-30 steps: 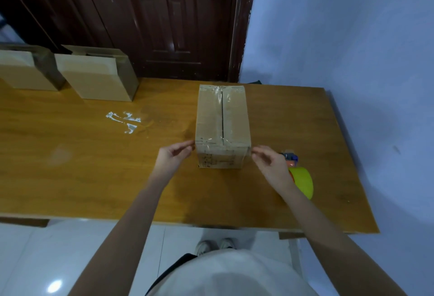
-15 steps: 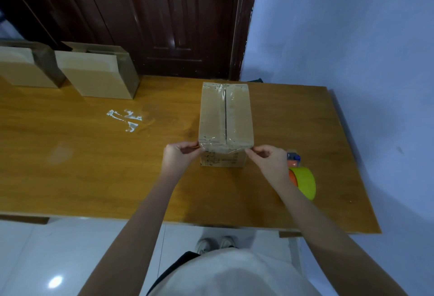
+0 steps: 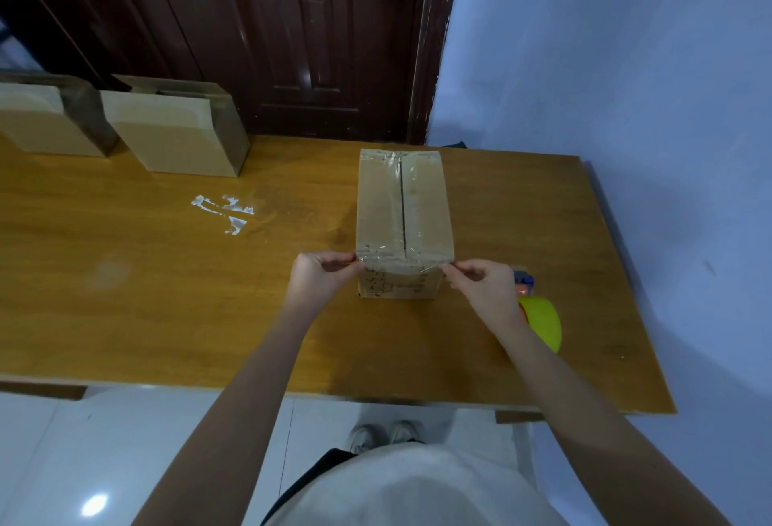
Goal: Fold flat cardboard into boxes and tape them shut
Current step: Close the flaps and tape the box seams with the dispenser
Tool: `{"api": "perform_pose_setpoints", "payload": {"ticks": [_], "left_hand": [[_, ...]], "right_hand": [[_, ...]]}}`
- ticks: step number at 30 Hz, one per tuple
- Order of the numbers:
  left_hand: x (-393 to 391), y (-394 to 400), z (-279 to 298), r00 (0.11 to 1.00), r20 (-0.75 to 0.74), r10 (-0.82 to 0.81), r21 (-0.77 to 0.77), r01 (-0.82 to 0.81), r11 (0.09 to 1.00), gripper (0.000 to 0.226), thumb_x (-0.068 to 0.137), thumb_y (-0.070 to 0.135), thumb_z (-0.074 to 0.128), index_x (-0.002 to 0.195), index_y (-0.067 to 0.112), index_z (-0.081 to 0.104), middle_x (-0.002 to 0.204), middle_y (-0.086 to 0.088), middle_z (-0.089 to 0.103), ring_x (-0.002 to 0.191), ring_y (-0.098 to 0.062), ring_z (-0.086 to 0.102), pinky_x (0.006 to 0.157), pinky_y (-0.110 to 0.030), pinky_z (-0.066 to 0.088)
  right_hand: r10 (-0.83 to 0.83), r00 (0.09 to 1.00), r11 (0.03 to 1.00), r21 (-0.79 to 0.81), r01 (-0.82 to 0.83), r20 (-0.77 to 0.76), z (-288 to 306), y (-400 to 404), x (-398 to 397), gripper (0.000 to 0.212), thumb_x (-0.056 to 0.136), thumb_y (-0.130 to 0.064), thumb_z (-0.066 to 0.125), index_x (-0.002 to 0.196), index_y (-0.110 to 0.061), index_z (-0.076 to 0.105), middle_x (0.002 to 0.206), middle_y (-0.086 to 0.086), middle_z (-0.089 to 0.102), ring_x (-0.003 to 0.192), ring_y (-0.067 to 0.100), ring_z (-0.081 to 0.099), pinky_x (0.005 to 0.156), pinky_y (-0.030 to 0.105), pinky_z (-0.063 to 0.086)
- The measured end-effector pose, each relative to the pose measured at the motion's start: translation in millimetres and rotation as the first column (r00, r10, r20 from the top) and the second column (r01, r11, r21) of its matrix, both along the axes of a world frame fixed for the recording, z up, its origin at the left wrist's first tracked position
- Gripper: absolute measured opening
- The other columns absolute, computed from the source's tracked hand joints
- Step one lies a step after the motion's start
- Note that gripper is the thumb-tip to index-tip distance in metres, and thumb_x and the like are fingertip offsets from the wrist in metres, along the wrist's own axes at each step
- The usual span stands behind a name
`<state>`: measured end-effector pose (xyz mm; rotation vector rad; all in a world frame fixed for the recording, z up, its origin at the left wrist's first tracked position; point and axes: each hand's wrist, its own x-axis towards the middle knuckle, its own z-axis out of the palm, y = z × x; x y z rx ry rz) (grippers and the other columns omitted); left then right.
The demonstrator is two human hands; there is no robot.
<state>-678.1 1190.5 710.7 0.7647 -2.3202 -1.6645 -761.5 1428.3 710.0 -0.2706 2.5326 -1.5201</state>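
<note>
The brown rectangular cardboard box (image 3: 404, 216) sits mid-bench, its top seam already under clear tape. My left hand (image 3: 319, 279) and right hand (image 3: 480, 285) flank the box's near top edge, fingers of each curled and pinching the ends of a clear tape strip (image 3: 403, 267) stretched across that edge. If I pull unevenly, I judge the strip could wrinkle or stick crooked, leaving the near corner loose. The yellow-green tape roll (image 3: 541, 327) lies just right of the box on the wooden bench (image 3: 167, 296).
</note>
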Motion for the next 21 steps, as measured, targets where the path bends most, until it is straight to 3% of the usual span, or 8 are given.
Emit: {"api": "perform_pose_setpoints", "payload": {"ticks": [4,8,12,16,19,21], "left_hand": [[-0.8,1.9,-1.3,1.0,0.005,0.005,-0.029,-0.005,1.0,0.027,0.073,0.019,0.081,0.097,0.008,0.073,0.085,0.007,0.07,0.078,0.001,0.065,0.071,-0.012,0.052],[-3.6,5.2,1.5,1.0,0.02,-0.006,-0.136,0.009,0.991,0.024,0.074,0.025,0.08,0.091,0.01,0.072,0.081,0.007,0.069,0.075,0.0,0.064,0.063,-0.01,0.048],[-3.4,9.5,4.1,1.0,0.024,-0.016,-0.225,0.021,0.974,0.02,0.077,0.028,0.078,0.085,0.014,0.067,0.078,0.009,0.065,0.07,0.003,0.06,0.055,-0.008,0.043],[-0.8,5.7,3.2,0.995,0.052,-0.08,-0.196,0.089,0.977,0.026,0.076,0.028,0.078,0.094,0.017,0.062,0.088,0.009,0.066,0.079,-0.001,0.062,0.063,-0.013,0.048],[1.8,-0.1,5.7,0.984,0.07,-0.161,-0.042,0.165,0.985,0.045,0.077,0.034,0.076,0.113,0.017,0.057,0.105,0.007,0.064,0.095,-0.006,0.062,0.079,-0.025,0.053],[1.6,0.3,10.4,0.984,0.068,-0.166,-0.006,0.167,0.986,0.057,0.081,0.045,0.068,0.127,0.016,0.051,0.119,0.004,0.058,0.107,-0.011,0.057,0.09,-0.032,0.05]], "right_hand": [[-0.023,1.0,1.0,0.007,0.023,0.015,1.8,-2.5,1.7,0.024,0.08,-0.028,0.074,0.095,-0.01,0.074,0.084,0.0,0.072,0.08,0.011,0.068,0.078,0.029,0.057],[-0.045,0.998,0.997,0.052,0.047,-0.046,6.4,-6.7,4.1,0.015,0.079,-0.028,0.076,0.086,-0.015,0.073,0.072,-0.014,0.065,0.069,-0.003,0.061,0.064,0.006,0.047],[-0.06,0.996,0.997,0.05,0.063,-0.062,6.6,-11.7,8.2,0.017,0.077,-0.026,0.078,0.084,-0.013,0.071,0.073,-0.011,0.064,0.07,0.001,0.062,0.065,0.013,0.049],[0.011,0.999,0.992,0.129,-0.005,-0.039,10.5,-10.2,4.6,0.021,0.076,-0.026,0.079,0.084,-0.016,0.062,0.079,-0.007,0.065,0.074,0.005,0.063,0.065,0.013,0.048],[0.098,0.995,0.979,0.181,-0.099,0.012,17.0,-4.3,-2.4,0.025,0.08,-0.027,0.075,0.096,-0.015,0.06,0.09,-0.005,0.065,0.083,0.006,0.061,0.067,0.012,0.046],[0.084,0.994,0.984,0.164,-0.072,-0.069,19.6,-1.6,-5.2,0.028,0.084,-0.026,0.071,0.105,-0.014,0.059,0.1,-0.004,0.06,0.091,0.009,0.058,0.075,0.016,0.047]]}}
